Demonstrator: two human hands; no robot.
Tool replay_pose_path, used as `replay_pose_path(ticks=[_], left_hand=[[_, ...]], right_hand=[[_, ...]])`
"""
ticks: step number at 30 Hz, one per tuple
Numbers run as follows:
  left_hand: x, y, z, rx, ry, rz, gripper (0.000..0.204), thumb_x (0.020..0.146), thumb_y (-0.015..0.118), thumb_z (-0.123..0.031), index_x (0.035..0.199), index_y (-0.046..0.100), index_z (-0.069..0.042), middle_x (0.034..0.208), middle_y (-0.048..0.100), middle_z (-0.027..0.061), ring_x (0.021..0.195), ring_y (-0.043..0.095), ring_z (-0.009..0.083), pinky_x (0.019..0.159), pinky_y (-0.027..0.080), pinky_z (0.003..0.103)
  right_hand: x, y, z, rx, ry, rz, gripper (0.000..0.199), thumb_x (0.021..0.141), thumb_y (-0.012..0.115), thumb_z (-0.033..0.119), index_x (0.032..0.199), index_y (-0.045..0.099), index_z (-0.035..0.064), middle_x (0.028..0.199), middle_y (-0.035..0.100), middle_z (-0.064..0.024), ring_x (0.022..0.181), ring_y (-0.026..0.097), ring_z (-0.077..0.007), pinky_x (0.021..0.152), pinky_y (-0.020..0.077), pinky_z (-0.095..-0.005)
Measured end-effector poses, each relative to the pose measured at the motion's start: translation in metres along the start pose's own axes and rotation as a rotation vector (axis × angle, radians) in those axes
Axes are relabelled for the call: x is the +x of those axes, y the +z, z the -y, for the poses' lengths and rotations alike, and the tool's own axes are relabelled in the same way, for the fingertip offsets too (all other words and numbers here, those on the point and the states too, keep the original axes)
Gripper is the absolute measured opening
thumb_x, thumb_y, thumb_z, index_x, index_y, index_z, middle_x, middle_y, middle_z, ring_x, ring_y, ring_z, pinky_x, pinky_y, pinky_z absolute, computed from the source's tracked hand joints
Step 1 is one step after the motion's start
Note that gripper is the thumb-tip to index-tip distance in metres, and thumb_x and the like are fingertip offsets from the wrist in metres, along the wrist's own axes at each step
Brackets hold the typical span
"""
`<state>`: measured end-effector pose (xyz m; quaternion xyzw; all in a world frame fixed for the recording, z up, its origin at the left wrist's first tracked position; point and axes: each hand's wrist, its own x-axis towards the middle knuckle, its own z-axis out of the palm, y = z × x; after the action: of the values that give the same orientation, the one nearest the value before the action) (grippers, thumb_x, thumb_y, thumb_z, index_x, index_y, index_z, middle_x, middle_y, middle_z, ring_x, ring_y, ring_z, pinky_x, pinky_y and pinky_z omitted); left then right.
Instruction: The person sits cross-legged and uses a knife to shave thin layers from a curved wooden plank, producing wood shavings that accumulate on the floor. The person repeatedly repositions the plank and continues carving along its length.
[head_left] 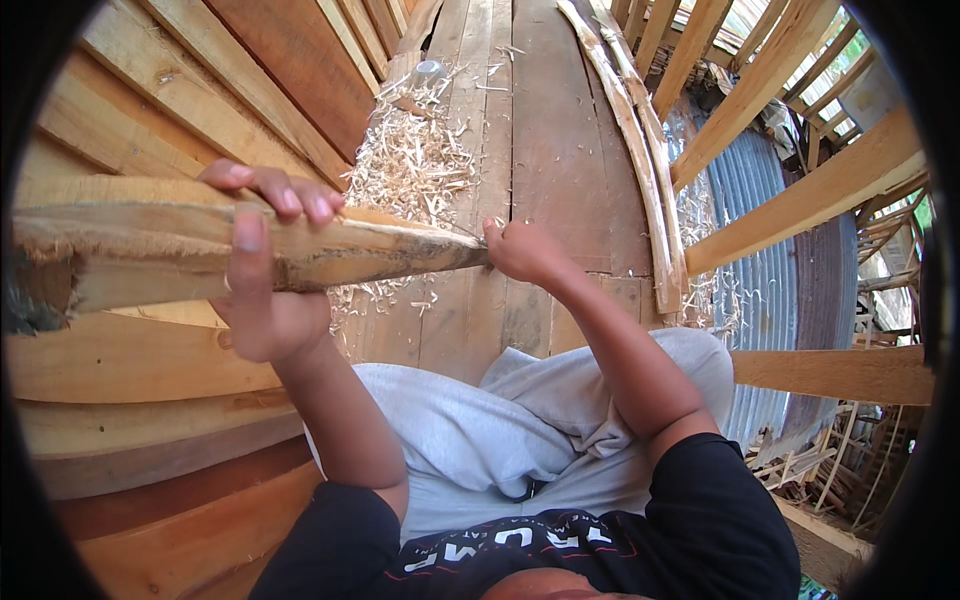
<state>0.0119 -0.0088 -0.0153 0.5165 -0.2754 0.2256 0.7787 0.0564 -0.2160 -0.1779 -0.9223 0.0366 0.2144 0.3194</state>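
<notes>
A long rough piece of wood lies crosswise in front of me, raised above the floor. It is thick and ragged at the left end and narrows to a thin, dark-streaked tip on the right. My left hand grips it near the middle, with the thumb across the near face and the fingers over the far edge. At the thin tip, my right hand is closed with the fingers curled around the end. The hand hides the very point of the wood.
Wood shavings cover the plank floor ahead, near a small grey cup-like object. Stacked boards stand close on my left. Two long pale poles lie to the right, before upright posts and corrugated metal sheets.
</notes>
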Motion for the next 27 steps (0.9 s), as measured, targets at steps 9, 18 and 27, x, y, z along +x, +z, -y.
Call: replay_pose_path(ticks=[9, 18, 27], left_hand=[[0.001, 0.006, 0.001, -0.022, 0.047, -0.175, 0.014, 0.09, 0.056, 0.0, 0.101, 0.049, -0.006, 0.074, 0.052, 0.0084, 0.064, 0.053, 0.0198, 0.067, 0.046, 0.039], [0.002, 0.01, 0.008, 0.062, -0.021, -0.227, 0.006, 0.092, 0.055, -0.012, 0.095, 0.05, -0.013, 0.075, 0.047, 0.0029, 0.069, 0.048, 0.0161, 0.073, 0.041, 0.037], [0.007, -0.005, 0.013, -0.02, -0.032, -0.234, 0.013, 0.089, 0.058, -0.009, 0.095, 0.047, -0.012, 0.074, 0.049, 0.0037, 0.069, 0.05, 0.0167, 0.073, 0.042, 0.037]], right_hand=[[-0.004, 0.002, 0.012, 0.253, -0.026, -0.084, 0.066, 0.099, 0.031, 0.042, 0.085, 0.064, -0.0142, 0.091, 0.062, -0.0384, 0.092, 0.062, -0.0507, 0.085, 0.0476, -0.0522], [-0.018, 0.004, 0.037, 0.214, -0.191, -0.19, 0.057, 0.099, 0.032, 0.032, 0.077, 0.062, -0.011, 0.085, 0.063, -0.0345, 0.084, 0.062, -0.0488, 0.08, 0.0478, -0.0535], [0.032, 0.039, -0.016, 0.184, -0.08, -0.187, 0.049, 0.098, 0.032, 0.028, 0.091, 0.065, -0.0087, 0.095, 0.066, -0.0303, 0.093, 0.064, -0.046, 0.084, 0.0481, -0.0552]])
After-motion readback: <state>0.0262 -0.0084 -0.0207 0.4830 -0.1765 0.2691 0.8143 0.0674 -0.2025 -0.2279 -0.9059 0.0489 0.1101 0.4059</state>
